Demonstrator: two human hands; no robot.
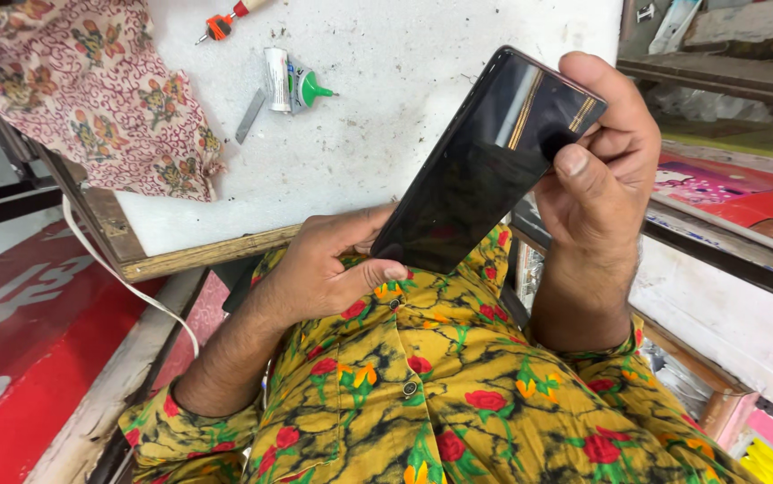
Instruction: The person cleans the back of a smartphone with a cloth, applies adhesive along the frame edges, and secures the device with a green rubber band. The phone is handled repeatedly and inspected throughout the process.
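Observation:
A black smartphone [485,166] with a dark, glossy screen is held tilted above my lap, its top corner up to the right. My right hand [597,170] grips its upper end, thumb pressed on the screen near the top edge. My left hand [333,264] holds the lower end, fingers curled under the bottom corner. Both forearms come out of a yellow shirt [431,394] with red flowers.
A white worktop [377,99] with a wooden front edge lies ahead. On it rest a floral cloth [91,90], a small tube with a green nozzle [292,85], a metal blade [248,116] and an orange-handled screwdriver [221,25]. A white cable [126,282] hangs at the left.

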